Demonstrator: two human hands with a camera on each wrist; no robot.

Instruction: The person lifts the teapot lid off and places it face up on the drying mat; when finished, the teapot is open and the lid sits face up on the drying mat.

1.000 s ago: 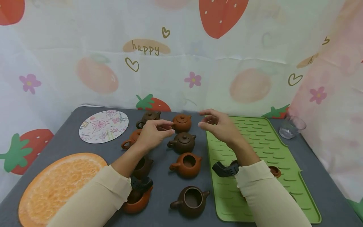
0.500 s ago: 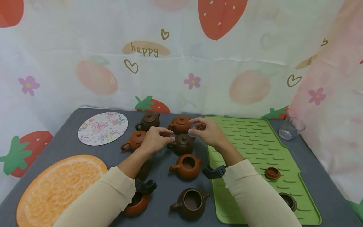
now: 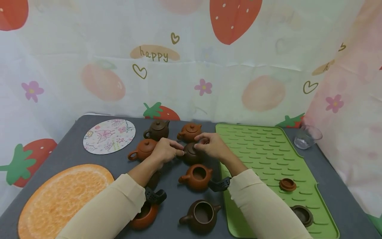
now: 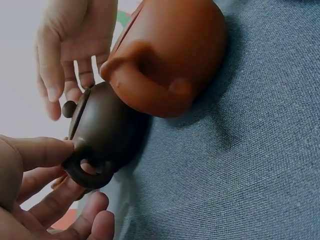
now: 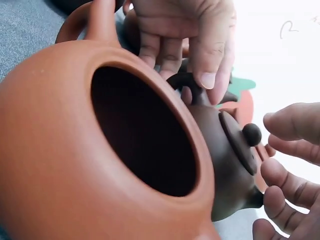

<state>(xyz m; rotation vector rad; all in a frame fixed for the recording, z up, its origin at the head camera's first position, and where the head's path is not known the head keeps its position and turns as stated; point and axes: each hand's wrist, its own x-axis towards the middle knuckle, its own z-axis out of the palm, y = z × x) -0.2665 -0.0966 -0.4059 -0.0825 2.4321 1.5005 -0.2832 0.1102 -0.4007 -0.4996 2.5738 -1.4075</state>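
In the head view a dark brown lidded teapot (image 3: 190, 158) stands mid-table, between my two hands. My left hand (image 3: 164, 151) is at its handle (image 4: 89, 179), thumb on top and fingers behind, in a pinch. My right hand (image 3: 213, 146) hovers at the lid's other side. Its loosely bent fingers are just apart from the round knob (image 5: 251, 134) in the right wrist view. The lid sits on the pot. Closer to me stands an orange-brown teapot (image 3: 193, 184) without its lid; its dark opening fills much of the right wrist view.
Other lidded teapots, one orange (image 3: 191, 132) and one dark (image 3: 158, 131), stand behind. A lidless dark teapot (image 3: 195, 224) is in front. The green mat (image 3: 250, 149) on the right bears an orange lid (image 3: 287, 184) and a dark lid (image 3: 302, 215). A clear glass (image 3: 306, 137) stands beyond it.
Both hands have come down and toward each other onto the dark teapot, the right one moving left from above the green mat. My left thumb and fingers now meet its handle.
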